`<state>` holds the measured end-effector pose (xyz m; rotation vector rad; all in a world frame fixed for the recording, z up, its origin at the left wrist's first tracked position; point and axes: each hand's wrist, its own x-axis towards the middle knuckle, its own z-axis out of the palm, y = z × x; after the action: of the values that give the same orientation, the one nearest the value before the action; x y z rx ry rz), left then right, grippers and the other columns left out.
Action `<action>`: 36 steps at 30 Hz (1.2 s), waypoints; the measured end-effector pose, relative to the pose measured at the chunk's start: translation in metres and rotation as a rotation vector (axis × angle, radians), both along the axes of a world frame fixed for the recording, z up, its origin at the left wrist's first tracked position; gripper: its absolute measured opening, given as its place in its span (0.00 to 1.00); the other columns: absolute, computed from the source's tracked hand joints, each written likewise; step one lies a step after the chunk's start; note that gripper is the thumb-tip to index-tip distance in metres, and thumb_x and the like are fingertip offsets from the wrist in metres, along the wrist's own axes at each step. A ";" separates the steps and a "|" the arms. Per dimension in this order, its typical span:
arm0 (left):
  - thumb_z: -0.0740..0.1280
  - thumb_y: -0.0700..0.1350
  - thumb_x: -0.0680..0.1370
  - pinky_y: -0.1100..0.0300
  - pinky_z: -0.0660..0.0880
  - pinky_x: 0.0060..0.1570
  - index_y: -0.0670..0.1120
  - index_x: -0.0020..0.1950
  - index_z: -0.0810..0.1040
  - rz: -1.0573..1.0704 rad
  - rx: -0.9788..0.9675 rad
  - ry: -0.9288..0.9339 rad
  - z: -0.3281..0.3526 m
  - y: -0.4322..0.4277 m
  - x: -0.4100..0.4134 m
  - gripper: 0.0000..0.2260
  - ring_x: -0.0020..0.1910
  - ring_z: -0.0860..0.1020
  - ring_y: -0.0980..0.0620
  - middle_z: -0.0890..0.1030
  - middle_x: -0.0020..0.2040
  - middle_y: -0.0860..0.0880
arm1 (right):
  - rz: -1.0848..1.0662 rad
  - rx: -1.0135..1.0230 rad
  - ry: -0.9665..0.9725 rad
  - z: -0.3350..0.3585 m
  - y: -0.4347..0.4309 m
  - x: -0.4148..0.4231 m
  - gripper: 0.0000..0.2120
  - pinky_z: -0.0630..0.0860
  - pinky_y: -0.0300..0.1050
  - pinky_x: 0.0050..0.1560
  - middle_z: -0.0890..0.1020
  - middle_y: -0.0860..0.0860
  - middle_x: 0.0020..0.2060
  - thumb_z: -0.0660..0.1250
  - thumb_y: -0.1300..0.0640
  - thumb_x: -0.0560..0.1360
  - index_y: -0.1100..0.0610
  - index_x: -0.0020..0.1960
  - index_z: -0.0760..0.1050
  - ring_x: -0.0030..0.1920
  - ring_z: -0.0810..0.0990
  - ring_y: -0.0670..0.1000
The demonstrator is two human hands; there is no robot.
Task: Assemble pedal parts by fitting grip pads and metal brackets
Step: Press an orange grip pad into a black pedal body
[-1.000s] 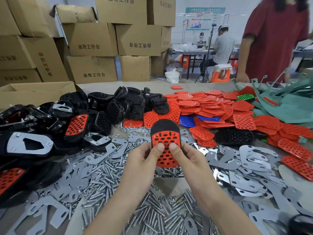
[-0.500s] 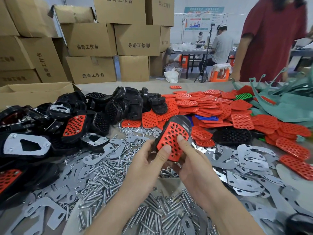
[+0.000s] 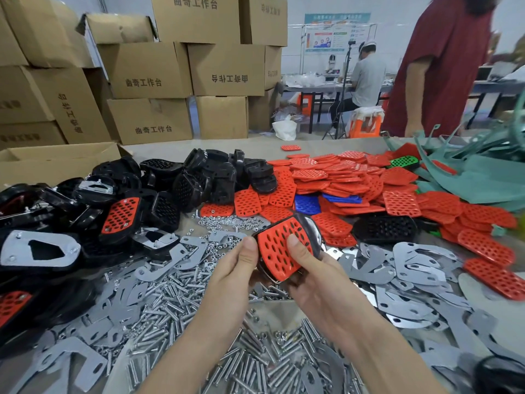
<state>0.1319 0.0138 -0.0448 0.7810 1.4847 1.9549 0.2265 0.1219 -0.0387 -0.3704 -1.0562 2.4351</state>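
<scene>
A black pedal body with a red perforated grip pad (image 3: 279,247) on its face is held above the table centre, tilted to the right. My left hand (image 3: 237,268) grips its left edge with the thumb at the rim. My right hand (image 3: 312,270) holds it from below, thumb pressed on the red pad. Loose red grip pads (image 3: 355,180) lie heaped behind, grey metal brackets (image 3: 420,263) spread to the right, and bolts (image 3: 176,297) cover the table under my hands.
Black pedal bodies (image 3: 199,177) and finished pedals (image 3: 120,216) pile at the left. Teal plastic parts (image 3: 483,177) lie at the far right. Cardboard boxes (image 3: 147,69) stack behind the table. A person in a red top (image 3: 443,66) stands at the far right edge.
The pedal has turned from upright and facing me to tilted rightward, and my hands have shifted right with it. My right thumb now lies on the pad's face.
</scene>
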 end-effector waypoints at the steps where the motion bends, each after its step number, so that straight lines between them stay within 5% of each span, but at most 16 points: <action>1: 0.66 0.68 0.70 0.52 0.73 0.63 0.57 0.54 0.86 -0.003 0.006 -0.012 0.000 0.000 0.000 0.22 0.60 0.83 0.51 0.86 0.57 0.49 | 0.009 0.008 0.005 -0.001 0.000 0.000 0.18 0.83 0.42 0.48 0.86 0.60 0.57 0.75 0.53 0.70 0.61 0.57 0.84 0.53 0.88 0.54; 7: 0.69 0.71 0.70 0.49 0.73 0.66 0.55 0.60 0.84 -0.021 -0.010 -0.057 0.001 0.000 0.002 0.27 0.61 0.82 0.48 0.85 0.59 0.48 | -0.101 0.149 -0.030 -0.005 -0.006 -0.005 0.20 0.83 0.42 0.53 0.87 0.58 0.57 0.76 0.47 0.70 0.58 0.58 0.85 0.57 0.86 0.55; 10: 0.72 0.66 0.68 0.60 0.79 0.55 0.61 0.55 0.84 -0.037 -0.039 0.067 0.003 0.002 0.004 0.19 0.57 0.84 0.52 0.86 0.56 0.51 | -0.144 0.205 -0.040 -0.007 -0.010 -0.006 0.16 0.82 0.41 0.51 0.87 0.57 0.55 0.78 0.46 0.69 0.53 0.54 0.86 0.55 0.87 0.54; 14: 0.74 0.60 0.67 0.52 0.79 0.56 0.58 0.53 0.85 -0.022 -0.058 0.098 0.005 0.000 -0.004 0.16 0.55 0.84 0.48 0.87 0.53 0.48 | -0.078 0.242 -0.068 -0.003 -0.006 -0.004 0.14 0.83 0.46 0.51 0.87 0.58 0.54 0.79 0.48 0.71 0.52 0.54 0.86 0.53 0.87 0.54; 18: 0.74 0.56 0.71 0.62 0.80 0.48 0.59 0.52 0.85 -0.101 -0.156 0.147 0.012 -0.010 -0.013 0.11 0.51 0.85 0.51 0.87 0.50 0.49 | -0.143 0.387 -0.172 -0.002 0.010 0.004 0.18 0.84 0.50 0.50 0.88 0.50 0.50 0.80 0.44 0.66 0.45 0.55 0.84 0.48 0.87 0.49; 23: 0.79 0.52 0.71 0.46 0.78 0.54 0.41 0.54 0.85 -0.009 -0.019 -0.137 0.012 -0.005 -0.011 0.18 0.48 0.84 0.45 0.85 0.52 0.38 | -0.114 0.446 -0.172 -0.002 0.003 0.001 0.22 0.83 0.51 0.45 0.87 0.55 0.49 0.81 0.40 0.63 0.46 0.54 0.85 0.46 0.86 0.54; 27: 0.75 0.51 0.65 0.56 0.83 0.49 0.40 0.55 0.84 0.083 0.054 -0.237 0.009 0.006 -0.006 0.23 0.46 0.85 0.50 0.86 0.51 0.41 | -0.172 0.322 -0.141 -0.010 0.000 -0.005 0.12 0.82 0.50 0.36 0.87 0.56 0.45 0.77 0.47 0.68 0.49 0.48 0.83 0.41 0.86 0.55; 32: 0.73 0.60 0.64 0.61 0.81 0.43 0.52 0.45 0.88 0.099 0.006 -0.161 0.004 0.004 -0.006 0.16 0.45 0.86 0.53 0.88 0.47 0.46 | -0.141 0.350 -0.122 -0.017 -0.002 -0.010 0.12 0.81 0.67 0.58 0.87 0.56 0.50 0.74 0.50 0.72 0.53 0.53 0.82 0.51 0.86 0.57; 36: 0.75 0.60 0.64 0.55 0.81 0.50 0.51 0.47 0.88 0.062 -0.025 -0.108 0.004 0.003 -0.005 0.18 0.48 0.86 0.48 0.87 0.49 0.44 | -0.125 0.477 -0.177 -0.012 -0.002 -0.006 0.15 0.84 0.52 0.53 0.88 0.55 0.51 0.73 0.42 0.75 0.50 0.56 0.85 0.52 0.88 0.55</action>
<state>0.1273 0.0168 -0.0412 0.6146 1.4822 1.9874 0.2204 0.1203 -0.0508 -0.4765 -1.5892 1.9851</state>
